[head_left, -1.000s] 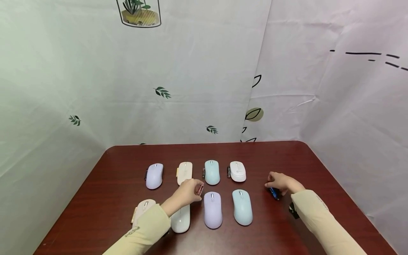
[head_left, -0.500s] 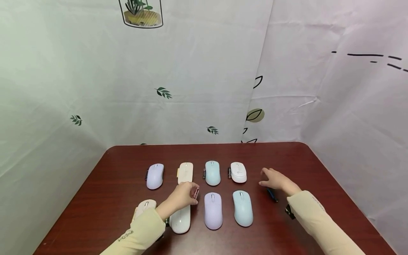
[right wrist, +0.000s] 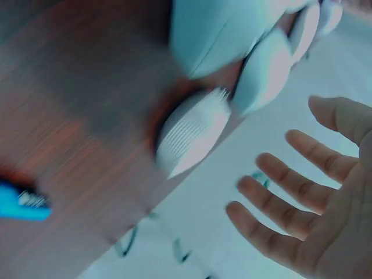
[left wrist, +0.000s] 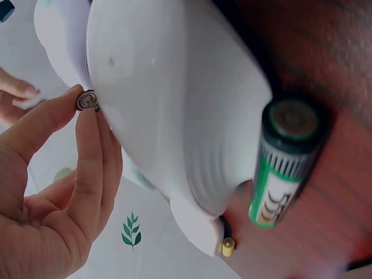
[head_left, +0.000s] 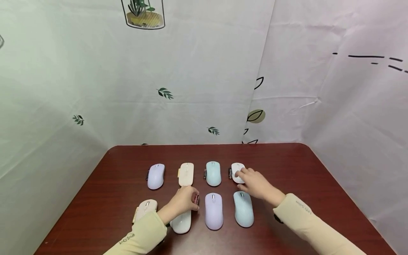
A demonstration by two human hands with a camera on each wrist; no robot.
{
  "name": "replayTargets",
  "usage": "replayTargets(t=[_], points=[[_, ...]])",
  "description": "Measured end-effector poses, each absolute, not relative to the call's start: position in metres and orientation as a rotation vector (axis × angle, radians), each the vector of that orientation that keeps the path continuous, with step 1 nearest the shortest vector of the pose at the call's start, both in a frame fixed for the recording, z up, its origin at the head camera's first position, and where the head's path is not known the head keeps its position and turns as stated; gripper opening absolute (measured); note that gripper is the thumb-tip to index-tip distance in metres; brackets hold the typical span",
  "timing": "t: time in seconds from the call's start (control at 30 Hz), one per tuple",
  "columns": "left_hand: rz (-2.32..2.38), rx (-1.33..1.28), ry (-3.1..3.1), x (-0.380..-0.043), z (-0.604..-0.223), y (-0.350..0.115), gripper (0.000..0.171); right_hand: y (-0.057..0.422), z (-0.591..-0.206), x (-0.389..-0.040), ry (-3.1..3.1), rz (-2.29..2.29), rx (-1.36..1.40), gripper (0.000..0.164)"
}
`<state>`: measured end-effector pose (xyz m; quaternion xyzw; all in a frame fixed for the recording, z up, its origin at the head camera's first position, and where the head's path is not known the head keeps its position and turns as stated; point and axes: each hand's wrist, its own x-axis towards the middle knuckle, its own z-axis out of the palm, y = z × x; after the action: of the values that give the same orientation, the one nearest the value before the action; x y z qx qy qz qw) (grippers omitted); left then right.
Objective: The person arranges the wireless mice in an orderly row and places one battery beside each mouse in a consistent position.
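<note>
My left hand (head_left: 181, 202) pinches a red battery (head_left: 196, 199) between thumb and fingertips; in the left wrist view the battery's round end (left wrist: 88, 100) shows. It is beside a white mouse (head_left: 181, 223), partly hidden by that hand, and left of a lilac mouse (head_left: 214, 212). A green battery (left wrist: 276, 168) lies along the white mouse's other side. My right hand (head_left: 256, 182), fingers spread and holding nothing, overlaps the back-right white mouse (head_left: 237, 170) in the head view. Just in front of it lies a light blue mouse (head_left: 243, 210). A blue battery (right wrist: 23, 203) shows blurred in the right wrist view.
Along the back row stand a lilac mouse (head_left: 156, 176), a cream mouse (head_left: 186, 174) and a light blue mouse (head_left: 213, 173), with batteries at their left sides. A cream mouse (head_left: 147, 207) is at front left. The brown table (head_left: 105, 198) meets a printed cloth behind.
My right hand has left the blue battery and moved left and away from me, to over the back-right white mouse. The left hand has shifted slightly left and down, still pinching the red battery.
</note>
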<state>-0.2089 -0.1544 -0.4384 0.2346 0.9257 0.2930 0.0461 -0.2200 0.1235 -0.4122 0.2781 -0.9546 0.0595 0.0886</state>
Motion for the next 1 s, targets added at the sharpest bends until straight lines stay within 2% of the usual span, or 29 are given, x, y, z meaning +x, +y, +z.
replayTargets(t=[0.17, 0.37, 0.67, 1.0], points=[[0.887, 0.739, 2.812, -0.207, -0.446, -0.154, 0.041, 0.096, -0.413, -0.207, -2.763, 0.154, 1.016, 0.026], [0.858, 0.814, 2.808, -0.207, -0.451, -0.149, 0.021, 0.068, -0.414, -0.194, -2.881, 0.252, 1.186, 0.036], [0.728, 0.830, 2.863, -0.203, -0.453, -0.137, 0.022, 0.049, -0.422, -0.180, -3.033, 0.252, 1.207, 0.061], [0.823, 0.737, 2.788, -0.203, -0.456, -0.131, 0.025, 0.045, -0.427, -0.181, -3.025, 0.189, 1.154, 0.065]])
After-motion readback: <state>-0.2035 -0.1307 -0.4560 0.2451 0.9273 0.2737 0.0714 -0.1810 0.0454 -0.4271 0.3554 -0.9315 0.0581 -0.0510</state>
